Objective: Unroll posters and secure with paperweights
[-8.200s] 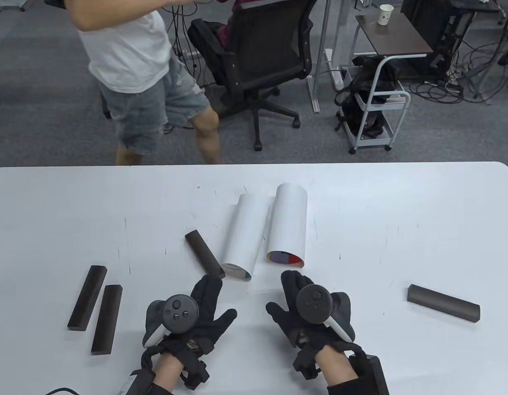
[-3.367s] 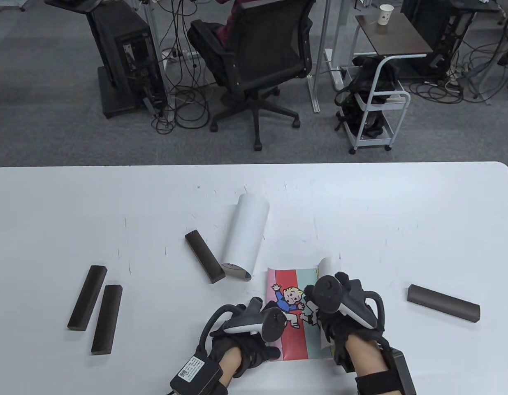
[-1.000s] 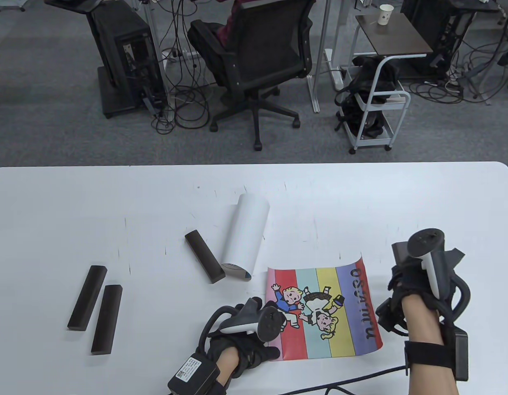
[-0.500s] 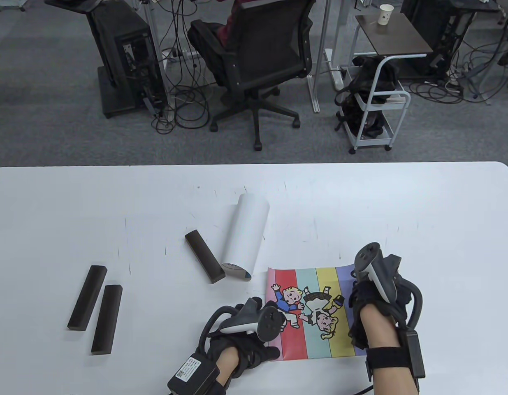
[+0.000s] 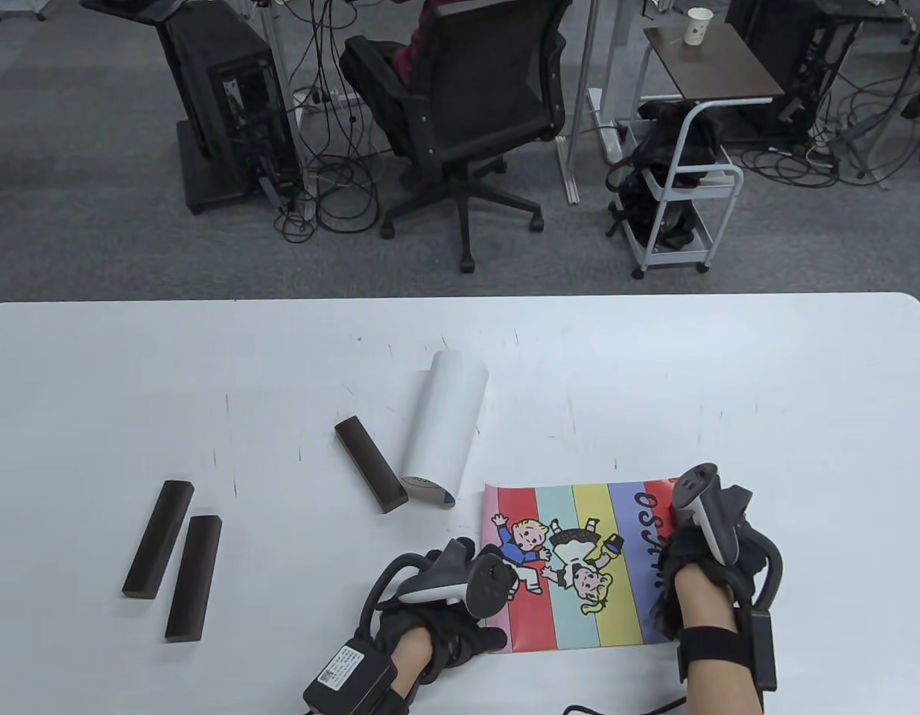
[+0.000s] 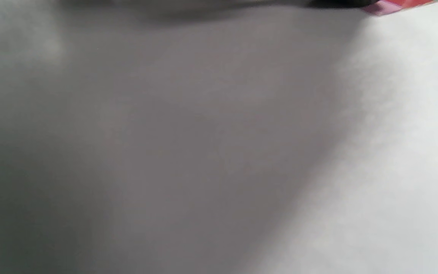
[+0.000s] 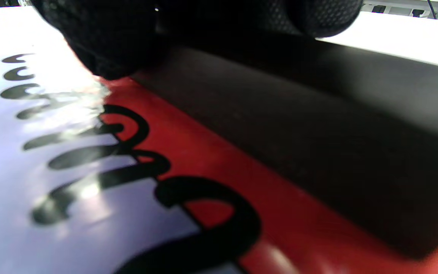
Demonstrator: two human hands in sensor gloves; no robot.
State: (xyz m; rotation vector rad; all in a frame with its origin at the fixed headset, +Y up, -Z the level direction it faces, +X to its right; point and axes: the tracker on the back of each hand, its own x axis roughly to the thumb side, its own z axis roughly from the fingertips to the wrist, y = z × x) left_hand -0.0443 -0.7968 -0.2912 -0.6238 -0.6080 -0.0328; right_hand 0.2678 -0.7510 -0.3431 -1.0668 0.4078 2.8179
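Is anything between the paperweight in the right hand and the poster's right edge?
Nothing visible. The right hand holds the paperweight right at the red stripe of the poster; whether it rests fully flat cannot be told.

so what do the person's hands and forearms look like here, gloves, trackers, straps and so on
Both the left hand and right hand wear black mesh gloves. Each back carries a dark grey and white tracker with a round, buttoned head and loop. Forearms are bare, banded by black straps holding black boxes; the left box has a white label. Black cables trail off.

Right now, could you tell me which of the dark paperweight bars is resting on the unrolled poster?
The bar under the right hand, lying on the poster's red right edge. The other three bars lie on the bare table, left of the poster.
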